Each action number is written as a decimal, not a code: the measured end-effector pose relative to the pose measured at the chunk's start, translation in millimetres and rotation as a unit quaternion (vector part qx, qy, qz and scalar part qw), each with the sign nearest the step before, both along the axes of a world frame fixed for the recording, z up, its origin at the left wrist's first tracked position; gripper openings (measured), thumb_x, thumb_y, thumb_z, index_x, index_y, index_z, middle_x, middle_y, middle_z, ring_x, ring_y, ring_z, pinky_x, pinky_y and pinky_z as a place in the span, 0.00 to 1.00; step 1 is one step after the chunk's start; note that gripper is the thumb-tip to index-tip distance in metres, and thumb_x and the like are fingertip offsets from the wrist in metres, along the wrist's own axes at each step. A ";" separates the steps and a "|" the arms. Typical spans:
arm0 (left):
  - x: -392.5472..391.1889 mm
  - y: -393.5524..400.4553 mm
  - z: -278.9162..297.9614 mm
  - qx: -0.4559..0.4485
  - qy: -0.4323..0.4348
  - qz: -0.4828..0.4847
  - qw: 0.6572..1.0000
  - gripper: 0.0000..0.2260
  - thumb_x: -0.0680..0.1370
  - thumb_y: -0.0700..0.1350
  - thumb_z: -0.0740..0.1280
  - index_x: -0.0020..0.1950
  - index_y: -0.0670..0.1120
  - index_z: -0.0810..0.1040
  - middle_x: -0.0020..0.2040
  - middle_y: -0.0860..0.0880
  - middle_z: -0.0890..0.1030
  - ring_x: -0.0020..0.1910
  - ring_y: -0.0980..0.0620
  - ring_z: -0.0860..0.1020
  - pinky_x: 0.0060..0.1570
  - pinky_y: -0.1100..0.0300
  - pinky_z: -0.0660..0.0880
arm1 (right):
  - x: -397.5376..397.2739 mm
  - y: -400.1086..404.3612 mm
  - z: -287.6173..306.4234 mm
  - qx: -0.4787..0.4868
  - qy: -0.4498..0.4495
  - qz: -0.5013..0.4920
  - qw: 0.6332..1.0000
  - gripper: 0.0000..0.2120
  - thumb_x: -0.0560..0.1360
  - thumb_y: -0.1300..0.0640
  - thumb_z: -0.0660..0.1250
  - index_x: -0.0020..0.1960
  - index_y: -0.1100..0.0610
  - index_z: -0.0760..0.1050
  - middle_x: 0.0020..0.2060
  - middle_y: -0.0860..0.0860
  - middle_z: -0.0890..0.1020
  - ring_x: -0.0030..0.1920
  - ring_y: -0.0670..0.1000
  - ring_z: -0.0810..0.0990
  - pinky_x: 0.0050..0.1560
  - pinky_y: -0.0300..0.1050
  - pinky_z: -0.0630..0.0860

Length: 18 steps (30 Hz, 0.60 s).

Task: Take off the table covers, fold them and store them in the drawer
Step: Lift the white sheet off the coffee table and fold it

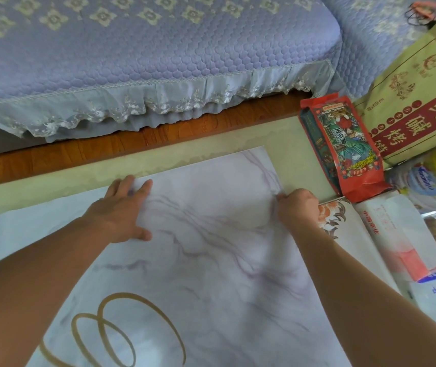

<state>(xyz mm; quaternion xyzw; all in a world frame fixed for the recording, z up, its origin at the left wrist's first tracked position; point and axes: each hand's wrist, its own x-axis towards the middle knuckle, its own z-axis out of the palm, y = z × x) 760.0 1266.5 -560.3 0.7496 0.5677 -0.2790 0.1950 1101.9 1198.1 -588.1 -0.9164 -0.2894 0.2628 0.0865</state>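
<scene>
A marble-patterned table cover, white with purple veins and gold loops near its near-left part, is lying across the table and filling the near and middle of the view. The person's left hand is pressing flat on it, fingers spread wide and straight, close to its far edge. The right hand is curling its fingers around the cover's right edge, pinching the sheet there. Beyond the cover a pale green tabletop is showing as a strip, with a wooden edge behind it. To the right, a red snack packet is lying on the tabletop, beside a tan paper bag with a red band. Nearer on the right, white plastic bags are resting. At the far side, a lilac quilted cushion cover with a lace frill is draping over a seat.
</scene>
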 end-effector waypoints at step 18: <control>-112.5 -426.1 -3.3 0.151 -0.123 0.200 0.960 0.26 0.84 0.55 0.52 0.75 0.41 0.71 0.77 0.37 0.65 0.76 0.33 0.63 0.72 0.35 0.62 | -210.9 -229.4 -5.8 0.221 -0.004 0.441 0.870 0.24 0.71 0.66 0.68 0.67 0.63 0.75 0.67 0.65 0.73 0.67 0.67 0.70 0.67 0.63 0.68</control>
